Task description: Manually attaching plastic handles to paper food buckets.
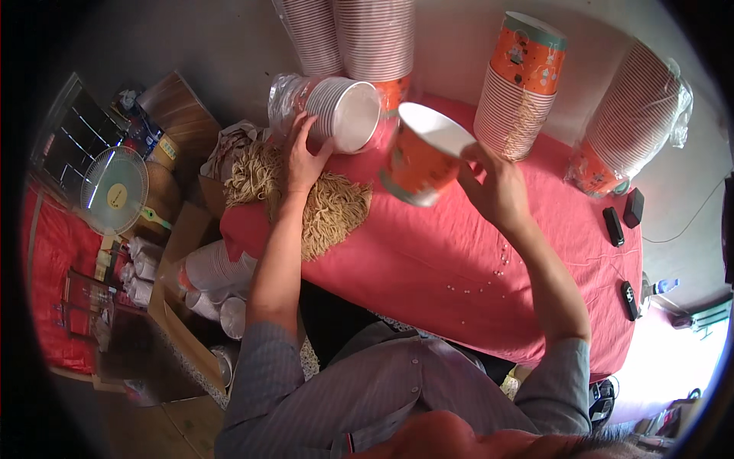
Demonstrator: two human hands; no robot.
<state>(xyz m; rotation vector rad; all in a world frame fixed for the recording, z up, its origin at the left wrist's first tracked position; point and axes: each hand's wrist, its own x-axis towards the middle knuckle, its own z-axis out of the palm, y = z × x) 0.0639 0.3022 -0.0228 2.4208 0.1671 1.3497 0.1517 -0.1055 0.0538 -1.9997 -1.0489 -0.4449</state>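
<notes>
My right hand (498,186) grips an orange paper cup (423,164) by its rim side, thumb and fingers closed on it. The cup is tilted, its white open mouth facing up and right, and its outline is a little blurred. My left hand (306,157) is on a stack of nested paper cups (325,107) lying on its side in clear plastic wrap. Its thumb and fingers are round the lower left part of the stack, whose open white mouth faces right. Beneath my left forearm lies a heap of tan twisted cords (332,214).
Tall cup stacks (375,38) stand at the back of the red-covered table (428,252), with another stack (516,99) and a wrapped, leaning stack (631,115) to the right. Small white beads (501,262) are scattered there. A cardboard box (183,329) holding cups stands at left.
</notes>
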